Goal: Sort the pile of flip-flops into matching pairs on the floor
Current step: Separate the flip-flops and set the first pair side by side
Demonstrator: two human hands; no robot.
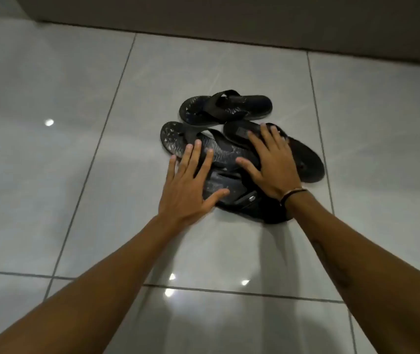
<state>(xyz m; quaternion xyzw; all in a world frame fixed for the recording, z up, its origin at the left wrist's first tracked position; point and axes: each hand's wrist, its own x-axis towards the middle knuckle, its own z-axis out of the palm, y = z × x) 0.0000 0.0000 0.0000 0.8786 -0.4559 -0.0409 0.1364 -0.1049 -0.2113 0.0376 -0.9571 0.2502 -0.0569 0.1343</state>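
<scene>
A pile of black flip-flops lies on the tiled floor. The farthest flip-flop [225, 107] lies strap up with a pale pattern on its sole. A second patterned flip-flop [178, 139] points left, partly under my left hand [191, 185], whose fingers are spread flat over it. A plain black flip-flop [306, 159] lies to the right, and my right hand [270, 164] rests on it with fingers apart. Another dark flip-flop [244, 203] sits at the near side between my hands, partly hidden. Neither hand grips anything.
Glossy pale grey floor tiles [76, 98] with dark grout lines surround the pile. A dark wall base [229, 19] runs along the far edge. A thin bracelet [292, 194] circles my right wrist.
</scene>
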